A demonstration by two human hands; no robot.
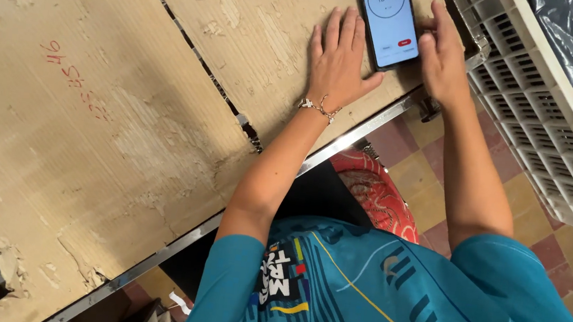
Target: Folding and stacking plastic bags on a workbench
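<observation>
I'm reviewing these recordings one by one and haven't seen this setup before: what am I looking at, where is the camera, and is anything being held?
There is no machine here. One camera worn on a person's head looks down at their own bare hands. The worn cardboard-covered table carries a smartphone with a lit screen. The left hand lies flat beside the phone, its thumb at the phone's lower edge. The right hand touches the phone's right edge. Neither hand has a grip on anything. A white slatted crate stands at right.

Probably a workshop: worn cardboard-covered worktable (pixel 89 124), white plastic crate (pixel 548 133), checkered tile floor (pixel 434 192).
</observation>
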